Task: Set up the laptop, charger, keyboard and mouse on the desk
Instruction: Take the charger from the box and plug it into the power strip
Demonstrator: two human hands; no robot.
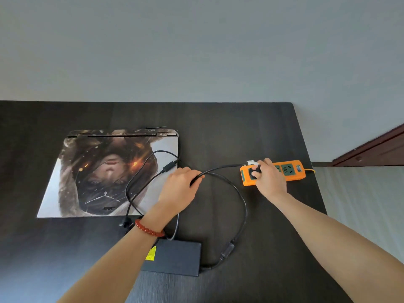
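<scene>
Head view. Laptop [109,173]: closed, toward the left of the surface [229,132]. Charger brick [175,258]: near edge, centre. Left hand [178,189]: grip closed on the mains cable [238,193], which ran rightward from it. Right hand [270,179]: grip pinched on the black plug [254,172], seated at the left end of the orange power strip [290,170] by the right edge, long axis left-right. Keyboard, mouse: not visible. Open room in the middle.
</scene>
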